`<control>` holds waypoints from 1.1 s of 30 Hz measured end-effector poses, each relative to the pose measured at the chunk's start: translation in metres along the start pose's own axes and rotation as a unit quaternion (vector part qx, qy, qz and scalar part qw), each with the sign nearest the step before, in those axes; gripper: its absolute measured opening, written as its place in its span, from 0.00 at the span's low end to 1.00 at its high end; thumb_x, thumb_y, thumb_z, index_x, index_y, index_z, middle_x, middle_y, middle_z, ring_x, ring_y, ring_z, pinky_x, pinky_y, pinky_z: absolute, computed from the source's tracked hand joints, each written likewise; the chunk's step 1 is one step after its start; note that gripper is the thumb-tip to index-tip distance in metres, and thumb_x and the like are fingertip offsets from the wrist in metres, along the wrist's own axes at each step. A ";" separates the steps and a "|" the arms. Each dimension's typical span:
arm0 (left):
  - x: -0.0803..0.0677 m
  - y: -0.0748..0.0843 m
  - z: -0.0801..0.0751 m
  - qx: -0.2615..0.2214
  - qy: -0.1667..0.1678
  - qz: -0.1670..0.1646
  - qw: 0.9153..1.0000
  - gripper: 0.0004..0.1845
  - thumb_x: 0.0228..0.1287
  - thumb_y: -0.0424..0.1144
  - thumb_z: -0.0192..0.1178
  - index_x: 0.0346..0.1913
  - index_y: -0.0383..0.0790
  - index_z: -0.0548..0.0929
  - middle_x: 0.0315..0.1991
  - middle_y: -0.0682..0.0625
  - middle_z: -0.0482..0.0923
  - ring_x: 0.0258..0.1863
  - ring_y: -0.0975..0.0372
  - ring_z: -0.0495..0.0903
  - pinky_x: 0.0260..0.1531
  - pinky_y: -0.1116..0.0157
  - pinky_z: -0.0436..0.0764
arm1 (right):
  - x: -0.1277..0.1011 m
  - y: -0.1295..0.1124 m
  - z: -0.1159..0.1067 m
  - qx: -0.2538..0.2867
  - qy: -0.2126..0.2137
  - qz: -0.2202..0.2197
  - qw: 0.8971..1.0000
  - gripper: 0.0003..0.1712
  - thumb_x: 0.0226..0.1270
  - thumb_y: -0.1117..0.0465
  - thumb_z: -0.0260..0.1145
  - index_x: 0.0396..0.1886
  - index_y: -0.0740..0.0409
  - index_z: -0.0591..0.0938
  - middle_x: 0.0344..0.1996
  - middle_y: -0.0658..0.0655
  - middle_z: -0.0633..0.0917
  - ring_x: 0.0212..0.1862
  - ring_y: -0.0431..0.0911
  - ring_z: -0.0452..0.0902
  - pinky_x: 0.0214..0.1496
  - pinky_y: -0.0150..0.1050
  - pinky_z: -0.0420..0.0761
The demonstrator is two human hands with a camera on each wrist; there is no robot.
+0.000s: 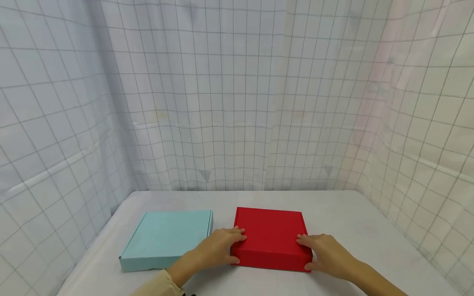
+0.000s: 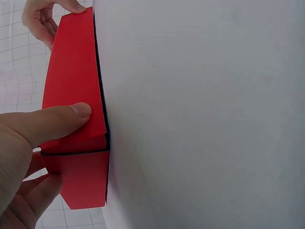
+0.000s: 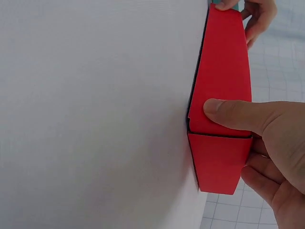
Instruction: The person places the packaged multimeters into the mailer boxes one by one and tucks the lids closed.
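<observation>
A flat, square red cardboard box with its lid down is held between the two hands on the white worktop: the left hand is curled round its near left corner and the right hand round its near right corner, each with the thumb pressed on the front wall and the fingers laid over the lid. The box is seen lying straight ahead of both hands, equally near to each, its front edge running from one hand to the other. A flat pale-blue cardboard box is found just outside the left hand, close beside the red one.
</observation>
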State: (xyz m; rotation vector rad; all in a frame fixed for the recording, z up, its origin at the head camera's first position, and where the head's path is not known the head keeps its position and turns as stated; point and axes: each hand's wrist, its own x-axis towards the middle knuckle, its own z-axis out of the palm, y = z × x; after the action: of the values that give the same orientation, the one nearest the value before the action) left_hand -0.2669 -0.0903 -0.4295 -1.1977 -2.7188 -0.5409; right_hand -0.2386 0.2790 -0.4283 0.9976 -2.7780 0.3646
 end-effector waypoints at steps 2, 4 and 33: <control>0.001 0.000 0.001 0.008 0.006 0.004 1.000 0.31 0.55 0.43 0.81 0.62 0.39 0.85 0.64 0.45 0.80 0.66 0.50 0.77 0.59 0.54 0.81 | 0.000 0.000 0.002 -0.021 0.014 -0.018 1.000 0.39 0.50 0.54 0.86 0.61 0.65 0.84 0.54 0.58 0.87 0.53 0.54 0.86 0.50 0.52 0.87; 0.001 0.000 0.003 0.016 0.013 0.008 1.000 0.30 0.55 0.43 0.81 0.61 0.40 0.86 0.64 0.45 0.80 0.65 0.50 0.78 0.59 0.53 0.80 | 0.000 0.001 0.004 -0.042 0.035 -0.038 0.998 0.38 0.49 0.55 0.87 0.59 0.65 0.85 0.52 0.58 0.88 0.51 0.53 0.87 0.48 0.50 0.87; 0.010 0.005 0.007 0.083 0.031 0.003 0.996 0.30 0.52 0.47 0.82 0.59 0.42 0.87 0.57 0.46 0.85 0.56 0.53 0.84 0.54 0.52 0.84 | 0.013 0.025 0.005 -0.014 0.036 -0.048 0.998 0.34 0.52 0.57 0.85 0.59 0.61 0.87 0.55 0.56 0.87 0.53 0.52 0.86 0.51 0.47 0.86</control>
State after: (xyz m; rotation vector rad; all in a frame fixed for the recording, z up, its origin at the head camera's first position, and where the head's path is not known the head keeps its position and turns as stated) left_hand -0.2695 -0.0777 -0.4317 -1.1281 -2.6460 -0.3373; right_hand -0.2651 0.2888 -0.4341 1.0842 -2.6532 0.3394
